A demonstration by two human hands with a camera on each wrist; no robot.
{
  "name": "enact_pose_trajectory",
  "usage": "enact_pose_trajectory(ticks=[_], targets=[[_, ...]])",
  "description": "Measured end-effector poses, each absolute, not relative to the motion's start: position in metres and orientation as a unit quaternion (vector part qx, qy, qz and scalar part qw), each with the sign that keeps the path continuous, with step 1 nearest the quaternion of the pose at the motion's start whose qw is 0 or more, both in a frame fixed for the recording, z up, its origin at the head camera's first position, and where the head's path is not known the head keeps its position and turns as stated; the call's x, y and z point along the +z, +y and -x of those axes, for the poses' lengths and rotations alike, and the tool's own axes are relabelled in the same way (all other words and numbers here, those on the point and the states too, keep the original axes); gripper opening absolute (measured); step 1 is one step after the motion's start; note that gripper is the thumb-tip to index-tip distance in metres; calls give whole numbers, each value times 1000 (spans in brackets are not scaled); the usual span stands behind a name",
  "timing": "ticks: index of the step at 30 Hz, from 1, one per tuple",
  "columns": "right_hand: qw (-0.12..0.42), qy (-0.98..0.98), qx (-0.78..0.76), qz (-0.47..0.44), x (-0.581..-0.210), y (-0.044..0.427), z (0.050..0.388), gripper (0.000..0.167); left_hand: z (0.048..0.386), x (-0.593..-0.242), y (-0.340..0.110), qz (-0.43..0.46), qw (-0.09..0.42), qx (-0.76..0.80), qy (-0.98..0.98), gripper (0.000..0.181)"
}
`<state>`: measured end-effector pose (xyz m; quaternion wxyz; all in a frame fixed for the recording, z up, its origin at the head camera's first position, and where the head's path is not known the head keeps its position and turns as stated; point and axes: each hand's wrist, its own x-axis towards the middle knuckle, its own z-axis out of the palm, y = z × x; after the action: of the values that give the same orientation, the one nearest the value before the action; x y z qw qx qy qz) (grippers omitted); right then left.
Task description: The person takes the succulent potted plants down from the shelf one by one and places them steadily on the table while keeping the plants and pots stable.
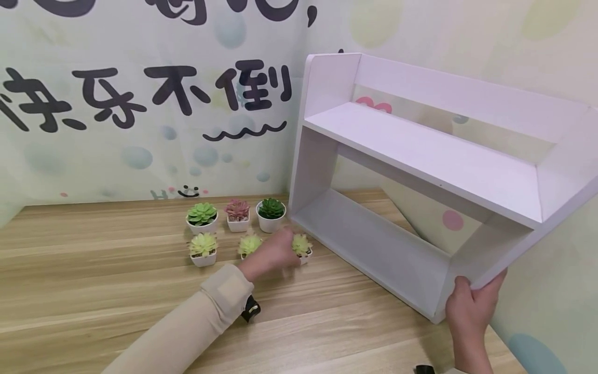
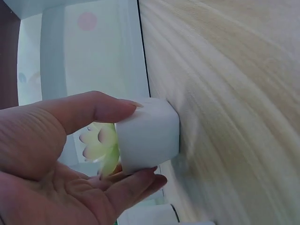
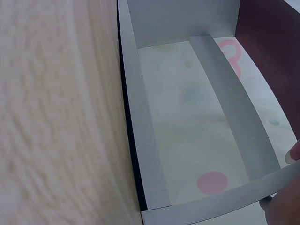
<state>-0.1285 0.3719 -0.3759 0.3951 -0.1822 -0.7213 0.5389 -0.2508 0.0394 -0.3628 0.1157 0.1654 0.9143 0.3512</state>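
Note:
A white two-tier shelf (image 1: 374, 244) stands at an angle on the right of the table. My right hand (image 1: 472, 311) grips its near side panel low down, thumb inside; only part of that hand shows at the edge of the right wrist view. My left hand (image 1: 273, 252) holds a small yellow-green potted succulent (image 1: 301, 245) beside the shelf's far left corner. In the left wrist view, thumb and fingers pinch its white pot (image 2: 147, 136) from opposite sides, close to the tabletop. Whether the pot touches the table I cannot tell.
Left of the shelf are a green succulent (image 1: 202, 215), a reddish one (image 1: 238, 214), a dark green one (image 1: 271, 214) and two yellow-green ones, one (image 1: 203, 246) at the left and another (image 1: 249, 244) partly behind my left hand. A printed wall cloth (image 1: 140, 166) hangs behind the wooden table (image 1: 93, 280).

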Motion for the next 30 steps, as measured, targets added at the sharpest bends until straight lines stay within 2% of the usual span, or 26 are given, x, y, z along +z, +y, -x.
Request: enact_pose_trajectory(ticks=[2, 6, 13, 15, 18, 22, 26, 30], targets=[[395, -722, 538, 182, -375, 372, 128, 77, 251, -363, 40, -165, 113, 342, 918, 46], [394, -726, 532, 185, -375, 372, 127, 78, 249, -364, 40, -166, 108, 323, 926, 50], [390, -739, 512, 199, -377, 370, 128, 76, 236, -358, 34, -175, 90, 358, 913, 102], [382, -757, 486, 211, -375, 370, 126, 74, 230, -355, 29, -179, 83, 372, 907, 107], [356, -793, 434, 237, -367, 371, 120, 69, 223, -351, 21, -183, 67, 380, 904, 105], [289, -829, 408, 253, -350, 379, 106, 65, 217, -344, 10, -193, 44, 370, 908, 95], [221, -879, 365, 213, -333, 389, 92, 69, 211, -336, -7, -183, 36, 359, 915, 89], [142, -942, 240, 184, -315, 396, 78, 77, 203, -327, -27, -170, 20, 323, 931, 87]])
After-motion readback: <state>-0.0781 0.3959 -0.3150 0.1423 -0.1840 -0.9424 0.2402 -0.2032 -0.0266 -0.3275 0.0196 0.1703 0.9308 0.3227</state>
